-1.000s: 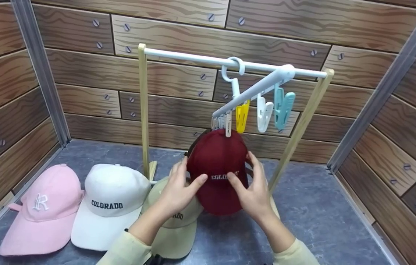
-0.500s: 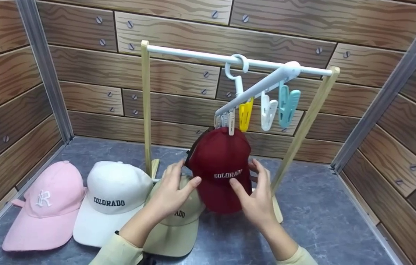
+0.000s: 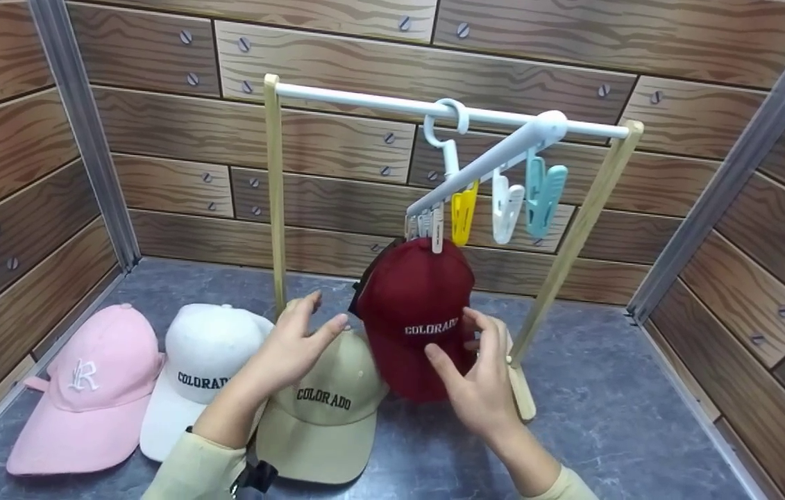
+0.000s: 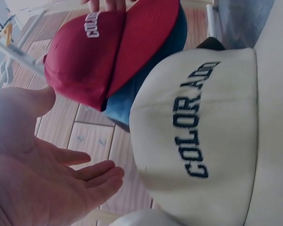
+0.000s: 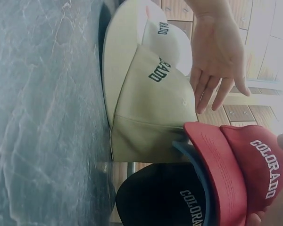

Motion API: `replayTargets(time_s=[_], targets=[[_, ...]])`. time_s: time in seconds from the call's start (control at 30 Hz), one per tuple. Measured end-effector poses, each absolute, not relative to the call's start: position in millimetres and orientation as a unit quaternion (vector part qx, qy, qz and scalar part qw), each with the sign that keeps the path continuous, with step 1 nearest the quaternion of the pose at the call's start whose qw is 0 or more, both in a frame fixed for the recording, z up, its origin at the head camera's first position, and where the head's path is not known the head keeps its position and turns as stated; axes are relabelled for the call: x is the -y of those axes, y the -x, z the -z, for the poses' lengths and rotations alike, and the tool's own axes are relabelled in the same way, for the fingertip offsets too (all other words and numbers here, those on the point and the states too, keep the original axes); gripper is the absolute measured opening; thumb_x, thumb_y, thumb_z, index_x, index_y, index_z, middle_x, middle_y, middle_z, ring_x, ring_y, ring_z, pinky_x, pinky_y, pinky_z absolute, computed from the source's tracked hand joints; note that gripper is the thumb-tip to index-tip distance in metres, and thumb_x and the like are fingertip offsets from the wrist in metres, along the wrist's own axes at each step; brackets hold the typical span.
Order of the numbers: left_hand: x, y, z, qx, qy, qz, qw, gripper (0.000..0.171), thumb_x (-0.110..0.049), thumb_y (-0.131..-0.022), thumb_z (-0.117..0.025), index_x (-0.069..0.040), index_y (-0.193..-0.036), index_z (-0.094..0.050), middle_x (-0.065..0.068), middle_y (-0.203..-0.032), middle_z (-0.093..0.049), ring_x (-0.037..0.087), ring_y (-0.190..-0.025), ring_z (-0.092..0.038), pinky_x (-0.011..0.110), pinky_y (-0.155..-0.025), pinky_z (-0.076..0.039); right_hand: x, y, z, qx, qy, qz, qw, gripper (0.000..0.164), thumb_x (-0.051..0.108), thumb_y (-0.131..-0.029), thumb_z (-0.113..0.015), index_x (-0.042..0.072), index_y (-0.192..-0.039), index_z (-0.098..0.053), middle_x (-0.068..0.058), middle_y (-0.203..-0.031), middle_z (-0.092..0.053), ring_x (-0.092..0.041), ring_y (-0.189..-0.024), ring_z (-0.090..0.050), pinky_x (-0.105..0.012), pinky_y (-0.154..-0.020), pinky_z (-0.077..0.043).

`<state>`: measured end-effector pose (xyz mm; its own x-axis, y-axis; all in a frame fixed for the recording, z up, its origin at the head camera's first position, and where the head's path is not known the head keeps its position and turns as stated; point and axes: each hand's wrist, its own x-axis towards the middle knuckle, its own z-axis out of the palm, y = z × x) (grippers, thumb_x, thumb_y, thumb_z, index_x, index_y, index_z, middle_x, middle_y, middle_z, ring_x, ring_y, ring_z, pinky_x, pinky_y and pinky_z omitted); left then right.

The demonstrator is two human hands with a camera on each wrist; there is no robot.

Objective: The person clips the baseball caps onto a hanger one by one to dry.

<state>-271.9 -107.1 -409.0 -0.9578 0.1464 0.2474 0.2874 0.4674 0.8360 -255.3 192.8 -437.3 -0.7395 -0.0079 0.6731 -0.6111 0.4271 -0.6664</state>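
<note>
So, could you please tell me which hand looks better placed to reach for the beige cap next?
Left, I think: the left hand hovers close to the beige cap, fingers extended and holding nothing, while the right hand is farther over, at the hanging maroon cap.

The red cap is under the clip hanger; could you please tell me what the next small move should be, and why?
I'd probably ease the right hand away from the red cap: a pale clip seems to hold its crown from above, and the left hand is open and apart from it, so it likely needs no support.
</note>
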Motion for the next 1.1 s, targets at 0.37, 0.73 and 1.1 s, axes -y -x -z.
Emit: replayTargets(time_s=[0.37, 0.73, 1.1], targets=[[121.7, 273.5, 403.9, 0.869, 0.119, 0.478, 0.055, 0.083, -0.047, -0.112, -0.066, 0.007, -0.168, -0.036, 0.03, -0.162, -0.049, 0.047, -0.154, -0.045, 0.063, -0.127, -0.034, -187.0, 248.3, 439.6, 0.793, -0.203, -0.479, 0.315, 0.061, 0.017, -0.097, -0.088, 0.002, -0.146, -0.056, -0.01, -0.139, -0.056, -0.023, -0.123, -0.054, -0.033, -0.099, -0.046], [138.5, 275.9, 399.8, 0.878, 0.12, 0.461, 0.047, 0.081, -0.044, -0.113, -0.064, 0.009, -0.168, -0.035, 0.033, -0.161, -0.05, 0.05, -0.153, -0.045, 0.065, -0.127, -0.032, -177.9, 244.7, 443.1, 0.795, -0.229, -0.47, 0.308, 0.056, 0.018, -0.095, -0.089, 0.003, -0.138, -0.056, -0.007, -0.133, -0.053, -0.022, -0.119, -0.053, -0.034, -0.091, -0.048], [143.4, 272.0, 393.8, 0.875, 0.126, 0.466, 0.042, 0.083, -0.046, -0.113, -0.065, 0.009, -0.167, -0.035, 0.032, -0.162, -0.049, 0.049, -0.153, -0.046, 0.064, -0.127, -0.034, -165.2, 236.8, 452.8, 0.8, -0.263, -0.43, 0.324, 0.059, 0.019, -0.093, -0.092, 0.0, -0.136, -0.057, -0.009, -0.127, -0.056, -0.021, -0.116, -0.055, -0.034, -0.088, -0.053]])
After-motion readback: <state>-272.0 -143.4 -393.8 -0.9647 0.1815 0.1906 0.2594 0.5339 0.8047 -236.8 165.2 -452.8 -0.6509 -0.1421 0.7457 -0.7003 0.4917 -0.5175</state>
